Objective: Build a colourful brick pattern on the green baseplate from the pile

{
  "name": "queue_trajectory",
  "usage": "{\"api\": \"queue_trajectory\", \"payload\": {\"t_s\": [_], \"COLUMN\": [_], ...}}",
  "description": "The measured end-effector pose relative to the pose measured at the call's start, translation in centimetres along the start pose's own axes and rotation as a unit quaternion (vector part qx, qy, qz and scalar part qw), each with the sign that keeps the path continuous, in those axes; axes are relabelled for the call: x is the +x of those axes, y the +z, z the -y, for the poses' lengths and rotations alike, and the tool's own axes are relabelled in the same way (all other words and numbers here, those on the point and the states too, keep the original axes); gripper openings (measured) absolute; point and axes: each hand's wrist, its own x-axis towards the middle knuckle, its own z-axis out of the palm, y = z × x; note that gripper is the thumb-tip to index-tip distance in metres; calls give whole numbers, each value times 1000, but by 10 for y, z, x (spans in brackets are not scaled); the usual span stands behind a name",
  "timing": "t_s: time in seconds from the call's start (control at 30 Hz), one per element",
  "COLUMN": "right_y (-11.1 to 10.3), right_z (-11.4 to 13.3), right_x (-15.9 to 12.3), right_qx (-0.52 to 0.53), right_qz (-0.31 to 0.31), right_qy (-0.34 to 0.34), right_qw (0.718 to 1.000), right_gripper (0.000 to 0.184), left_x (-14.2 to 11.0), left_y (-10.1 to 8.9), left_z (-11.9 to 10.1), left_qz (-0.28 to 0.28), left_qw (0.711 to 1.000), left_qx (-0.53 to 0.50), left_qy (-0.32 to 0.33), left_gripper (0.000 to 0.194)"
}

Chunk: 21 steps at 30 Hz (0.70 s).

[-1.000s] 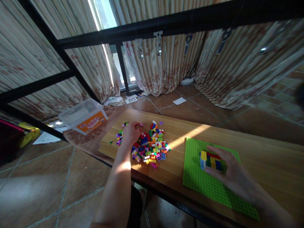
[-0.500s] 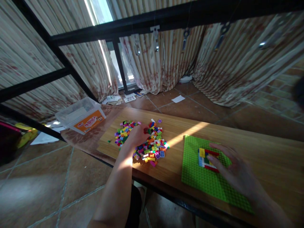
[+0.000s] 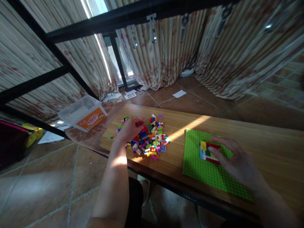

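Observation:
A heap of small coloured bricks (image 3: 152, 139) lies on the wooden table (image 3: 180, 123). My left hand (image 3: 130, 128) rests on the heap's left side with its fingers curled in a pinch; what they hold is hidden. To the right lies a green baseplate (image 3: 201, 167) with a small block of yellow, red, green and blue bricks (image 3: 206, 150) built on it. My right hand (image 3: 234, 163) lies flat on the baseplate, fingers spread, touching the right side of that block.
A clear plastic box with an orange label (image 3: 83, 114) stands at the table's far left end. Black metal bars (image 3: 133, 15) cross above the table. Curtains (image 3: 213, 47) hang behind; papers (image 3: 179, 93) lie on the tiled floor.
My left hand has shifted about within the left side of the brick heap, ending curled near its upper left. My right hand has stayed on the baseplate beside the built block.

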Motion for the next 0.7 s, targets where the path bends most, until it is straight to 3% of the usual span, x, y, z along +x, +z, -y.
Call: {"api": "queue_trajectory", "payload": {"t_s": [0.13,0.27,0.33,0.47,0.7], "right_y": [1,2,3,7,11], "right_z": [3,3,2,1,4], "right_x": [0,0,0,0,2], "right_qx": [3,10,14,19,19], "right_qz": [-5,-19,-22,-26,-27], "right_qy": [3,-11,-20,-15,-18], "right_qw": [1000,1000,999,999,999], "right_gripper": [33,32,30,27,21], "left_x": [-12,-22,-26,-28,-19], "left_y": [-22,-40,-45,-46,-35], "left_z": [7,30,43,59,61], "left_qz": [-29,-103,-102,-58,-25], "left_qw": [996,968,957,955,961], "left_qx": [36,115,147,173,161], "left_qy": [-73,-195,-227,-234,-223], "left_gripper": [23,28,30,29,40]}}
